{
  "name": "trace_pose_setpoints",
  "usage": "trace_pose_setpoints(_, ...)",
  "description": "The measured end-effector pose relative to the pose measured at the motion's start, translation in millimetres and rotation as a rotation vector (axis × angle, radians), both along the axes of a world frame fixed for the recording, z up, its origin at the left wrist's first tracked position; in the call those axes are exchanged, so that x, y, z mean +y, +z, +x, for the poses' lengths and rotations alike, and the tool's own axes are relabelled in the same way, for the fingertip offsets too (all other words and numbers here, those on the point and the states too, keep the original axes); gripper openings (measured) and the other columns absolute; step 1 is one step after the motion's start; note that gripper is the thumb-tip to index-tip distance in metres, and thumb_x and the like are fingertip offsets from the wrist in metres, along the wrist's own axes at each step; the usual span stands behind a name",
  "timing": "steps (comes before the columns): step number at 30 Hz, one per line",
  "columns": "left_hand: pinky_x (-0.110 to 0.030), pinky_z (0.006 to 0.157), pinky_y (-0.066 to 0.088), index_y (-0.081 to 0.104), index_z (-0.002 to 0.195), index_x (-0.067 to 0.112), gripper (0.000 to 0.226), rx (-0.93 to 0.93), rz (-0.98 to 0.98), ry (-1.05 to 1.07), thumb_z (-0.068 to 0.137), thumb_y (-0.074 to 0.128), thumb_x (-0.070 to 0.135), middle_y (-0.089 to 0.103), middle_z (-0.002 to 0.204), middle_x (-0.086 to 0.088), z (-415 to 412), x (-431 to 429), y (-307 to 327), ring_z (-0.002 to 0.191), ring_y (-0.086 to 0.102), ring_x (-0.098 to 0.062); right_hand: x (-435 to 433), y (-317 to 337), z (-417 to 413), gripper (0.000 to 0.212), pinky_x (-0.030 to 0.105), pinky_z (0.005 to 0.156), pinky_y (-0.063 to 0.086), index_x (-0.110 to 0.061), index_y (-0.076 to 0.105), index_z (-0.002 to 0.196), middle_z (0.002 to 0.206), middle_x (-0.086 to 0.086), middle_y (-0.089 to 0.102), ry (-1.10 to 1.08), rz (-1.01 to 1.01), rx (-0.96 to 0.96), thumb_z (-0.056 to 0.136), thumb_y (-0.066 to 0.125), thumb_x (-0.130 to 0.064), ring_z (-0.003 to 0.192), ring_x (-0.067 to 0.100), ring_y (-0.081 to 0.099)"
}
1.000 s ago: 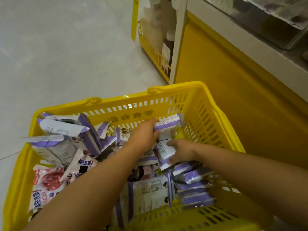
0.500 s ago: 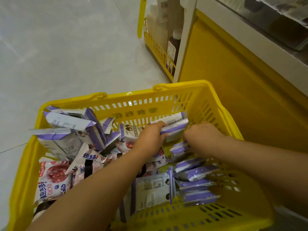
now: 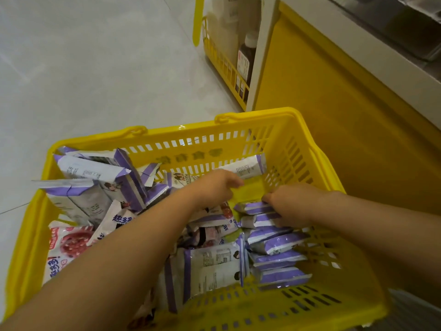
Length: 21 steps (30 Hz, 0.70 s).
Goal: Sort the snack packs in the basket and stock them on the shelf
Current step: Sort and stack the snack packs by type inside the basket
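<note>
In the yellow basket [image 3: 181, 130] our left hand [image 3: 214, 187] pinches a white-and-purple pack [image 3: 248, 166] near the upper wall, while our right hand [image 3: 292, 206] curls its fingers round the purple pack row [image 3: 278, 244] by the right wall, bare basket floor between them.

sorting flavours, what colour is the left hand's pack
Snack pack: white with a purple end, head view.

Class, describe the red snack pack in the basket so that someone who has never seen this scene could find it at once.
Find the big yellow basket full of snack packs. Go to its near left corner. The red snack pack lies there, white with a round red picture, while the packs beside it are purple and white.
</note>
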<state>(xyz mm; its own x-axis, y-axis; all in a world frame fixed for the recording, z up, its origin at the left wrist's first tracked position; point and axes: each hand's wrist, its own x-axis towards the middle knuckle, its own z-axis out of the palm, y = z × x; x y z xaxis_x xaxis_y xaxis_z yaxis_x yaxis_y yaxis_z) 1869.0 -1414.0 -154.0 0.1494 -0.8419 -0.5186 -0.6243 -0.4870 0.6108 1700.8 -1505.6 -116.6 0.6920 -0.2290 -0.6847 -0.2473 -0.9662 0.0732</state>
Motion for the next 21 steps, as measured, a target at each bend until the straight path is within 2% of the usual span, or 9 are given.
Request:
trace_pose_setpoints(2, -0.037, 0.087, 0.053, 0.057, 0.132, 0.024, 0.042, -0.232, -0.145, 0.183, 0.093, 0.054, 0.006, 0.059, 0.133, -0.001, 6, -2, -1, 0.108, 0.061, -0.021, -1, -1, 0, 0.041, 0.033, 0.067, 0.041, -0.017, 0.045, 0.129, 0.120, 0.008, 0.058, 0.002, -0.002, -0.006, 0.093, 0.054, -0.034, 0.103, 0.029, 0.058)
trace_pose_setpoints(4, -0.042, 0.088, 0.052, 0.054, 0.133, 0.022, 0.041, -0.362, -0.207, 0.258, 0.094, 0.054, 0.011, 0.058, 0.133, -0.003, 8, -4, -4, 0.109, 0.059, -0.025, 0, -3, 0, 0.041, 0.033, 0.067, 0.041, -0.017, 0.045, 0.129, 0.119, 0.008, 0.058, -0.004, 0.010, -0.013, 0.092, 0.054, -0.034, 0.102, 0.029, 0.058)
trace_pose_setpoints(9, -0.041, 0.091, 0.048, 0.042, 0.142, 0.020, 0.050, -0.446, -0.290, 0.015, 0.094, 0.055, 0.015, 0.049, 0.142, -0.006, -13, -21, -13, 0.120, 0.052, -0.029, -1, -6, 0, 0.042, 0.032, 0.066, 0.040, -0.017, 0.047, 0.129, 0.118, 0.008, 0.058, -0.003, 0.023, -0.052, 0.092, 0.054, -0.034, 0.101, 0.029, 0.059)
trace_pose_setpoints(12, -0.042, 0.089, 0.047, 0.036, 0.145, 0.019, 0.054, -0.520, -0.279, -0.075, 0.094, 0.054, 0.017, 0.046, 0.141, -0.009, -22, -36, -22, 0.119, 0.051, -0.032, -2, -6, -2, 0.039, 0.032, 0.067, 0.040, -0.018, 0.050, 0.125, 0.117, 0.007, 0.059, 0.009, 0.011, -0.070, 0.091, 0.055, -0.036, 0.102, 0.028, 0.059)
trace_pose_setpoints(17, -0.041, 0.088, 0.045, 0.039, 0.140, 0.014, 0.050, -0.707, -0.214, -0.124, 0.094, 0.055, 0.020, 0.045, 0.135, -0.013, -27, -35, -50, 0.118, 0.046, -0.033, -1, -7, -3, 0.035, 0.032, 0.066, 0.041, -0.019, 0.053, 0.121, 0.112, 0.006, 0.061, 0.027, -0.001, -0.096, 0.090, 0.056, -0.036, 0.097, 0.026, 0.059)
trace_pose_setpoints(21, -0.039, 0.080, 0.046, 0.051, 0.126, 0.015, 0.035, -0.661, -0.161, -0.069, 0.091, 0.058, 0.015, 0.051, 0.123, -0.009, -26, -30, -58, 0.106, 0.054, -0.030, -1, -8, -2, 0.034, 0.034, 0.070, 0.046, -0.020, 0.055, 0.120, 0.111, 0.004, 0.062, -0.004, 0.021, -0.100, 0.089, 0.058, -0.035, 0.096, 0.025, 0.060)
